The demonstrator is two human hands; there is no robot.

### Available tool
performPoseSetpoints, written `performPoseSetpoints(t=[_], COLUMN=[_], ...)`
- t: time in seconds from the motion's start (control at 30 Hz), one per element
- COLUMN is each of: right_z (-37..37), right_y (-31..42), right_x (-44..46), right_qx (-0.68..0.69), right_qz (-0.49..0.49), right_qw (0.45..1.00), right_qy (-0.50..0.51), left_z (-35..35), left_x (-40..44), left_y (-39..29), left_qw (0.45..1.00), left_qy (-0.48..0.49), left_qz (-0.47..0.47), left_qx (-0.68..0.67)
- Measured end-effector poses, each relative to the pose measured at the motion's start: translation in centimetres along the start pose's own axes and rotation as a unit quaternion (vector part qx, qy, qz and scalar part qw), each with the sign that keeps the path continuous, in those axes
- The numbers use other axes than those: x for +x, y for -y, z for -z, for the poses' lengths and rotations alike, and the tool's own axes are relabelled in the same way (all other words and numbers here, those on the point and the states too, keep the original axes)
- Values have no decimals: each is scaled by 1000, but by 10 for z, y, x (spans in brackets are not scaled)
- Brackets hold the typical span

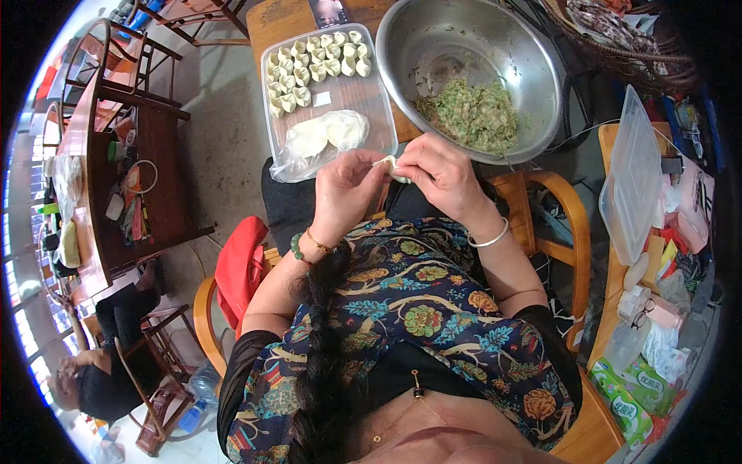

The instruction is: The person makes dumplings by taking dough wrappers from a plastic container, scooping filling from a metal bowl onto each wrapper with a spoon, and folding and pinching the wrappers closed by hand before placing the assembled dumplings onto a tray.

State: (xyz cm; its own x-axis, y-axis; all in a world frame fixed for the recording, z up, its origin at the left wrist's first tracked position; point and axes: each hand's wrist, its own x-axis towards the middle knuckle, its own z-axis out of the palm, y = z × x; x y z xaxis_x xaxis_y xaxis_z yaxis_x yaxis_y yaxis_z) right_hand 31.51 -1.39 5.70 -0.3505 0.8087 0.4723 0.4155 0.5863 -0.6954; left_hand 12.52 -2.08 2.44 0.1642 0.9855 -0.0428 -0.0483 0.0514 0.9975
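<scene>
Left hand [344, 184]: thumb and fingers drawn together in a pinch, closed on one edge of a pale dumpling [392, 164].

Right hand [444, 174]: likewise pinched, on the dumpling's other side, fingertips close to those of the left; the piece sits between the two, partly hidden by fingers.

Clear plastic tray [355, 94]: just beyond the left hand, on a wooden surface [270, 17].

Shaped dumplings [318, 73]: set close together in the tray's far part, beyond the left hand.

Pale dough [344, 127]: in the tray's near part, just beyond the left hand, with a clear plastic bag [290, 164] about it.

Metal bowl [533, 66]: wide, directly beyond the right hand, its near rim close to the knuckles.

Green-flecked filling [475, 116]: heaped in the bowl on the side nearest the right hand.

Clear plastic container [630, 182]: stood on edge, well to the right of the right hand.

Red cloth [242, 267]: left of the left hand and nearer the body, by the chair [205, 309].
</scene>
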Motion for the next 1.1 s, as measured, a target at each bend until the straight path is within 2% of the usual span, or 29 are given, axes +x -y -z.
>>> performPoseSetpoints(t=[0.03,0.1,0.23,0.3,0.33,0.4,0.43,0.5,0.63,0.7,0.73,0.8,0.9,1.03,1.1], right_z=[-2,-7,-7,-7,-6,-4,-3,-2,-3,-6,-8,-10,-10,-8,-8], right_y=[1,5,-2,-5,-4,1,1,0,6,6,7,9,4,1,-1], right_x=[0,0,-2,-5,-4,-2,-2,-1,-1,-1,-1,-2,-1,-1,0], right_qx=[0,45,-8,-8,-8,-30,-31,-35,-26,-18,-18,40,-11,-22,-25], right_qz=[0,-96,-38,-39,-38,-25,-25,-15,-11,-13,-13,-104,-58,-46,-39], right_qw=[1000,994,999,999,999,999,999,999,1000,1000,1000,994,998,999,999], right_qy=[0,-32,-7,20,21,0,0,-15,2,-1,-1,-12,-15,-12,-13], left_z=[0,1,1,4,4,0,-1,-1,0,3,2,2,0,0,1], left_x=[0,0,-2,-2,-2,-3,-2,0,1,1,0,-1,-2,-6,-8], left_y=[-2,-9,-13,-12,-11,-10,-7,-3,-1,2,2,1,-6,0,2], left_qw=[1000,997,988,986,986,999,999,990,992,999,999,999,998,999,998], left_qy=[0,20,13,65,64,43,43,0,-12,-4,-3,-1,16,16,37], left_qz=[0,-11,-39,-3,-4,17,17,68,61,49,49,34,36,25,59], left_qx=[0,79,149,157,157,-9,-10,-121,-108,-20,-19,39,43,27,11])
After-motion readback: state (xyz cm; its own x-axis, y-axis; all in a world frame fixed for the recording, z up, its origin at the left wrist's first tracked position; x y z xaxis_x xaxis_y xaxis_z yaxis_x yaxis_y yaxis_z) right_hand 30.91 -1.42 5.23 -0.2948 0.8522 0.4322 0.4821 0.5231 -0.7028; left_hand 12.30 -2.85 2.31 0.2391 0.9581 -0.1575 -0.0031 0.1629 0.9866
